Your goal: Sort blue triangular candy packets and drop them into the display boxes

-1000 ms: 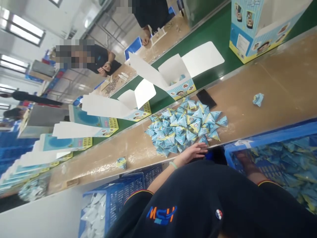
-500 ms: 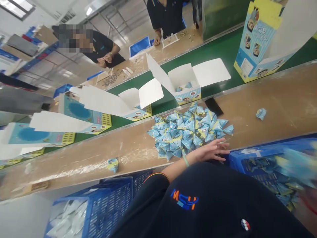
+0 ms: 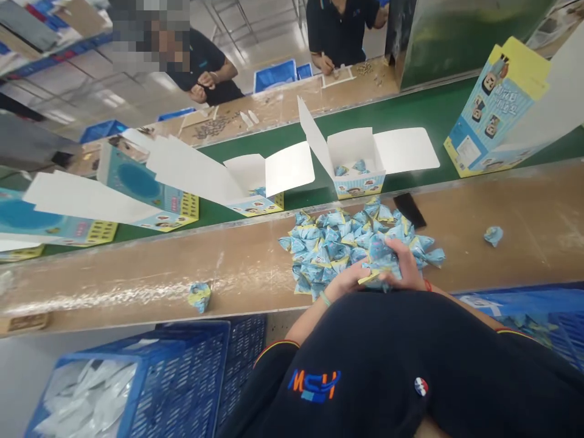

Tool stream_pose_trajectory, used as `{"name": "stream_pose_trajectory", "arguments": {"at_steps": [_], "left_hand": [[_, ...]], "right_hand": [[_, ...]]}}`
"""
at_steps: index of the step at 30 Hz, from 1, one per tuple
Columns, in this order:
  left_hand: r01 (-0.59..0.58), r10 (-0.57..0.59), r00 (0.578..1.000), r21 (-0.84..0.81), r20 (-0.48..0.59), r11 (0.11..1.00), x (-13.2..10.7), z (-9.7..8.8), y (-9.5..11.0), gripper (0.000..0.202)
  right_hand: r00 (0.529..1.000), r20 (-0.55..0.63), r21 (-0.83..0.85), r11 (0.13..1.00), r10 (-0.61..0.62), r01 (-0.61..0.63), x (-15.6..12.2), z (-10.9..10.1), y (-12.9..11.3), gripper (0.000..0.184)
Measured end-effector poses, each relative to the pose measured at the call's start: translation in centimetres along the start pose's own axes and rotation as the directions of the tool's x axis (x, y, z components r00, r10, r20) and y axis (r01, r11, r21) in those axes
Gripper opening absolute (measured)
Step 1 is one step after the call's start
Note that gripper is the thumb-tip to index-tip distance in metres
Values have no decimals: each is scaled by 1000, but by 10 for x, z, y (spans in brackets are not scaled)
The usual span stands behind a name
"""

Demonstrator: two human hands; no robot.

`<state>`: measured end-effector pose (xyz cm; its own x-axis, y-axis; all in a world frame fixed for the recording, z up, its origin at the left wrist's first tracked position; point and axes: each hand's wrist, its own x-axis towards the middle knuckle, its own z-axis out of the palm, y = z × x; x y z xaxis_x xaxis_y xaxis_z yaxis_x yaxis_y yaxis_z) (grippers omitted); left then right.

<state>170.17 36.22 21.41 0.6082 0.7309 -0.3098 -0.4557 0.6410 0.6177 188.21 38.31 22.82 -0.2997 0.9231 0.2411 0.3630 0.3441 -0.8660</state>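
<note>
Brown worktop (image 3: pixel 460 243) and green strip (image 3: pixel 406 109), bearing open cartons (image 3: pixel 360 185), cross the frame; right of center, a person's left hand (image 3: pixel 349 280) and right hand (image 3: pixel 407 269) jointly grasp blue packets (image 3: pixel 379 250) over a packet heap (image 3: pixel 319 246).

Bench (image 3: pixel 249 264), brown top, glossy in patches; carries one heap of blue-and-yellow packets (image 3: pixel 319 240). Behind the heap's right end, just beside it: one flat black item (image 3: pixel 409 210). Well right of the heap: one loose packet (image 3: pixel 493 236). Well left: a second loose packet (image 3: pixel 199 296). Farther left of the heap: one low brown block (image 3: pixel 28 322). Beyond the heap: green strip (image 3: pixel 410 112), bearing a row of printed cartons (image 3: pixel 360 184).
</note>
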Motion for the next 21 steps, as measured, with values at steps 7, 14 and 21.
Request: {"name": "stream_pose_trajectory", "arguments": {"at_steps": [7, 14, 21], "left_hand": [[-150, 151, 987, 36, -50, 988, -13, -13, 21, 93], [-58, 62, 998, 268, -4, 962, -21, -36, 26, 78], [74, -46, 993, 263, -108, 962, -27, -63, 3, 83]], "right_hand": [[985, 29, 113, 979, 170, -172, 44, -35, -22, 43], [852, 504, -66, 990, 143, -127, 55, -40, -14, 51], [739, 609, 61, 912, 288, -405, 50, -36, 2, 74]]}}
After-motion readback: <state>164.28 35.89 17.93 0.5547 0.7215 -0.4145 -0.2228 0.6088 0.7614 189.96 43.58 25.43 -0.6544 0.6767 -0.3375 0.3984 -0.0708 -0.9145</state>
